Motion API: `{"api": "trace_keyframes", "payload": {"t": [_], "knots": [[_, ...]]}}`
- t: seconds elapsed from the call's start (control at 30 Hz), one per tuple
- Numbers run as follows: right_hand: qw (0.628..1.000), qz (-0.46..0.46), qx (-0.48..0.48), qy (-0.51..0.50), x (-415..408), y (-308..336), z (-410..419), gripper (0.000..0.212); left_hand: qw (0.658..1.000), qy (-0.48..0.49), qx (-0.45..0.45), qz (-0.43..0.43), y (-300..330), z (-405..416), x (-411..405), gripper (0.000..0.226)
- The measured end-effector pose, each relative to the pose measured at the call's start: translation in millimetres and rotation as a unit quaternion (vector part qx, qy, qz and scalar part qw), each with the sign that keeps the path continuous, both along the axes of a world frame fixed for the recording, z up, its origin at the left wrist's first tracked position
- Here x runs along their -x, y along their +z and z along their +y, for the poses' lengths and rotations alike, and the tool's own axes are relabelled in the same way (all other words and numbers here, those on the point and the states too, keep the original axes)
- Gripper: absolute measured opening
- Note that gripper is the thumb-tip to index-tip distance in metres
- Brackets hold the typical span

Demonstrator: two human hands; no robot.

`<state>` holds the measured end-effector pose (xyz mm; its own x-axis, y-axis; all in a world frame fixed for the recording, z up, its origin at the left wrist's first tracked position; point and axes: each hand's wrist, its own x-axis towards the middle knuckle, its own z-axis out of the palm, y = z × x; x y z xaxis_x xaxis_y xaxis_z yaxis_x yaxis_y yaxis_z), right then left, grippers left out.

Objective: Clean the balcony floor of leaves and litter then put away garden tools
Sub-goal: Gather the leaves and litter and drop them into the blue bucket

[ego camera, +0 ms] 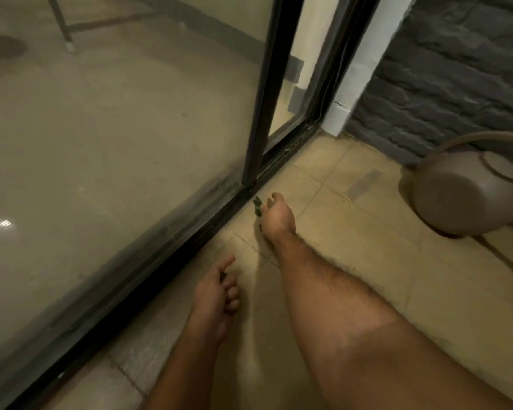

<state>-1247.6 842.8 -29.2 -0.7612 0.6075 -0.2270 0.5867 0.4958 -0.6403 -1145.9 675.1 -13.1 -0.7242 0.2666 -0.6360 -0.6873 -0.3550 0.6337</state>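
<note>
- Reaching far along the tiled balcony floor (353, 261), the right hand (279, 216) has its fingertips drawn together, pinching small green leaves (257, 206) just beside the black door track (208, 223).
- Nearer and to the left, the left hand (216, 294) hovers over the floor with its fingers curled and the forefinger sticking out; something small and dark shows between the fingers, too blurred to name.
- A brownish watering can (456, 196) stands on the floor at the right, well apart from both hands, near the grey brick wall (456, 69).
- A glass sliding door (116, 128) fills the left side.
</note>
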Motion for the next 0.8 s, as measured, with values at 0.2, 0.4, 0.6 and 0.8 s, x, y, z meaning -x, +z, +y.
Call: {"api": "trace_keyframes", "payload": {"t": [0.2,0.4,0.6,0.8], "knots": [[0.983,-0.037,-0.151,0.096,2,-25,-18,0.017,0.998,0.046,-0.001,-0.032,-12,-23,0,0.03],[0.966,0.12,0.19,-0.125,-55,13,-43,0.035,0.995,0.091,0.003,-0.043,16,-22,-10,0.047],[0.842,0.042,0.44,-0.31,-160,125,-27,0.046,0.996,0.047,0.047,-0.053,109,6,-52,0.055],[0.791,0.093,0.474,-0.376,-244,275,22,0.037,0.995,-0.075,0.045,-0.049,249,83,-107,0.045]]}}
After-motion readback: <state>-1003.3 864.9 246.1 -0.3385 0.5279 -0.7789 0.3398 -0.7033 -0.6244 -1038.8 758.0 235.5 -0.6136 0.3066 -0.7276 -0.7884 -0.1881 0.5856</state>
